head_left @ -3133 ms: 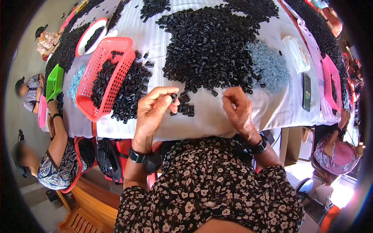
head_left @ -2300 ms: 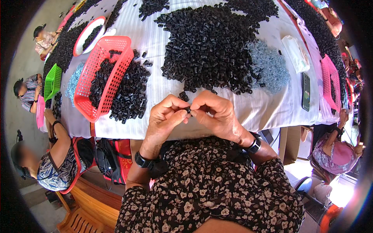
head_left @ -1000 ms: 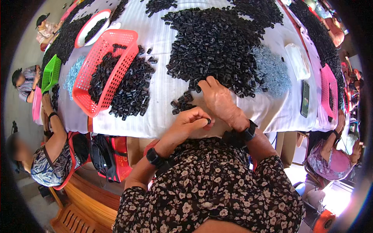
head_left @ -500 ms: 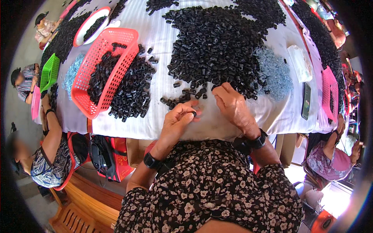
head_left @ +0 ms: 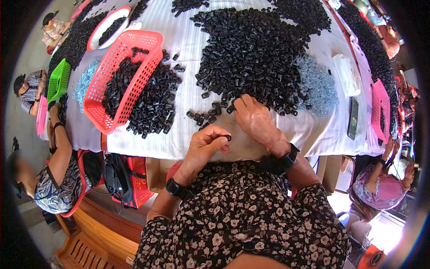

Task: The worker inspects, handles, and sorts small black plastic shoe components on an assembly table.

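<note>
Between the thumb and fingers of my left hand (head_left: pixel 207 144) sits a small black ring-shaped plastic piece (head_left: pixel 228 138), above the front of the white cloth. My right hand (head_left: pixel 256 120) reaches to the near edge of a big heap of black plastic pieces (head_left: pixel 251 54). Its fingers are bent together; what they pinch, if anything, is hidden. A few loose black pieces (head_left: pixel 204 117) lie on the cloth beyond my left hand. To the right of the heap is a pile of small clear-bluish pieces (head_left: pixel 317 87).
On the left a pink-red perforated basket (head_left: pixel 154 54) lies tilted, black pieces in and beside it. A white basin (head_left: pixel 92 41) and a green basket (head_left: pixel 66 67) stand farther left. A phone (head_left: pixel 353 117) and a white packet (head_left: pixel 346 74) lie right. Other people sit on both sides.
My right hand has shifted slightly left along the near edge of the heap. My left hand has moved slightly and still holds the small black piece.
</note>
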A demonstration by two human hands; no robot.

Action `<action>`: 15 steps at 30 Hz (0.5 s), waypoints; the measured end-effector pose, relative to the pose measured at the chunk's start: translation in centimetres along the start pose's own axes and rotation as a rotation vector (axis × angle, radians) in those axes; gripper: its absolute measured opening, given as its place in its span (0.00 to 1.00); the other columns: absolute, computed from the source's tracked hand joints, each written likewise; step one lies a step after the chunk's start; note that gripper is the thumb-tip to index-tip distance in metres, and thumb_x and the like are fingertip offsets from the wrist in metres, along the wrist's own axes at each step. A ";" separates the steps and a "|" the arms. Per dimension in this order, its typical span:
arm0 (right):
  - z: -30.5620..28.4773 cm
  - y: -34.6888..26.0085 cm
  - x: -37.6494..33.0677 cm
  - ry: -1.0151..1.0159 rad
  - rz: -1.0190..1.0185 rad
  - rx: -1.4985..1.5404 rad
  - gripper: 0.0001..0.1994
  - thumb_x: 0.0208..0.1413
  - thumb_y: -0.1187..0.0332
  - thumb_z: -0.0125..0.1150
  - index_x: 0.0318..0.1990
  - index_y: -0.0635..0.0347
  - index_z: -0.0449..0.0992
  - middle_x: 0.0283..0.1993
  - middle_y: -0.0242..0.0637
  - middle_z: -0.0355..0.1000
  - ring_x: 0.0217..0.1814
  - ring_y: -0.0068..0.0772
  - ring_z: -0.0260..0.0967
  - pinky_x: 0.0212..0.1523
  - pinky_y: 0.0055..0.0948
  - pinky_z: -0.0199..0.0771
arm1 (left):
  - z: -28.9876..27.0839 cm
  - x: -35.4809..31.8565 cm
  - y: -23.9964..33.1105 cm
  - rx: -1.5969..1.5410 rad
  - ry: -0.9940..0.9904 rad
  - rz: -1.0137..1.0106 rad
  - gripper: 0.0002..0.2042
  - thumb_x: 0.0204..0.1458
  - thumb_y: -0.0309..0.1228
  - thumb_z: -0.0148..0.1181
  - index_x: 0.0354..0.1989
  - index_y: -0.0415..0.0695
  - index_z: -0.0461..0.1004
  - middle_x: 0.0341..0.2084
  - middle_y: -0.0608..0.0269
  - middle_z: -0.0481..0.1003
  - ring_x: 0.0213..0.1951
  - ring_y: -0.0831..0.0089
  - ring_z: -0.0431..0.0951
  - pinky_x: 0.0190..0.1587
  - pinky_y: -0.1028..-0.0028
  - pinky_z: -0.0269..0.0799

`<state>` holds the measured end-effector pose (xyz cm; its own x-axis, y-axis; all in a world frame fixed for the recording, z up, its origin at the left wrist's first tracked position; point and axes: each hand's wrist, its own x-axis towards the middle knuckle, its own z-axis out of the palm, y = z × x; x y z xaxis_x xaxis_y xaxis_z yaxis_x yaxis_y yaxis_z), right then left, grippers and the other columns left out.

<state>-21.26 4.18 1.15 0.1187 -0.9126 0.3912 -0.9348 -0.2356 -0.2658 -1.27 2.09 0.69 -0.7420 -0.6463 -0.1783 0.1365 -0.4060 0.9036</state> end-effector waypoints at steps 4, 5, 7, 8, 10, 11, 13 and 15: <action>-1.1 -0.6 -0.4 -0.011 0.126 0.407 0.06 0.46 0.80 0.53 0.31 0.63 0.65 0.29 0.39 0.64 0.29 0.37 0.69 0.27 0.33 0.69 | -0.1 -0.1 0.5 0.001 0.035 0.031 0.07 0.56 0.27 0.55 0.40 0.38 0.70 0.29 0.64 0.74 0.29 0.78 0.73 0.34 0.78 0.70; -1.8 -1.0 -0.4 -0.012 0.124 0.411 0.06 0.46 0.80 0.53 0.31 0.63 0.65 0.29 0.39 0.64 0.29 0.37 0.69 0.27 0.33 0.69 | -0.2 -0.1 0.5 0.002 0.040 0.032 0.07 0.56 0.27 0.55 0.40 0.38 0.70 0.29 0.64 0.74 0.29 0.78 0.73 0.34 0.78 0.70; -3.9 -2.0 0.0 -0.118 0.209 0.710 0.06 0.48 0.81 0.52 0.34 0.63 0.67 0.30 0.39 0.66 0.28 0.34 0.67 0.28 0.31 0.67 | -0.2 -0.1 0.7 -0.006 0.069 0.052 0.07 0.56 0.26 0.55 0.40 0.38 0.70 0.29 0.63 0.74 0.29 0.78 0.74 0.34 0.78 0.71; -4.2 -2.2 -0.2 -0.116 0.212 0.707 0.06 0.48 0.81 0.52 0.34 0.63 0.67 0.30 0.39 0.66 0.28 0.34 0.67 0.28 0.31 0.67 | -0.3 0.0 0.6 -0.007 0.074 0.060 0.07 0.56 0.26 0.55 0.41 0.39 0.70 0.29 0.63 0.75 0.29 0.77 0.74 0.33 0.78 0.71; -4.4 -2.7 -0.5 -0.132 0.277 0.887 0.04 0.51 0.79 0.53 0.35 0.63 0.69 0.31 0.39 0.67 0.27 0.32 0.65 0.30 0.28 0.66 | -0.1 0.0 0.8 -0.006 0.081 0.059 0.07 0.55 0.26 0.55 0.41 0.39 0.70 0.30 0.63 0.75 0.29 0.77 0.74 0.33 0.78 0.71; -4.2 -2.7 -0.6 -0.129 0.279 0.887 0.04 0.51 0.79 0.53 0.35 0.63 0.69 0.31 0.39 0.67 0.27 0.32 0.65 0.30 0.28 0.66 | 0.0 0.0 0.9 -0.006 0.090 0.060 0.07 0.55 0.26 0.55 0.41 0.39 0.70 0.30 0.63 0.75 0.29 0.77 0.74 0.33 0.78 0.71; -3.5 -2.6 -1.1 -0.106 0.237 0.919 0.05 0.52 0.78 0.53 0.37 0.64 0.71 0.30 0.34 0.66 0.29 0.22 0.63 0.29 0.23 0.63 | 0.1 0.1 0.9 0.006 0.083 0.068 0.07 0.55 0.26 0.55 0.41 0.39 0.70 0.30 0.62 0.75 0.29 0.77 0.74 0.33 0.78 0.71; -3.5 -3.0 -1.3 -0.105 0.238 0.933 0.05 0.53 0.78 0.53 0.38 0.64 0.71 0.31 0.35 0.67 0.30 0.23 0.64 0.30 0.23 0.64 | 0.2 0.1 1.0 0.017 0.079 0.076 0.07 0.55 0.26 0.55 0.41 0.39 0.70 0.30 0.62 0.75 0.29 0.77 0.75 0.33 0.78 0.71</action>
<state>-19.83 7.24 4.54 0.0329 -0.9852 0.1681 -0.3015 -0.1701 -0.9382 -1.37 1.76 1.61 -0.6760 -0.7237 -0.1385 0.1787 -0.3433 0.9221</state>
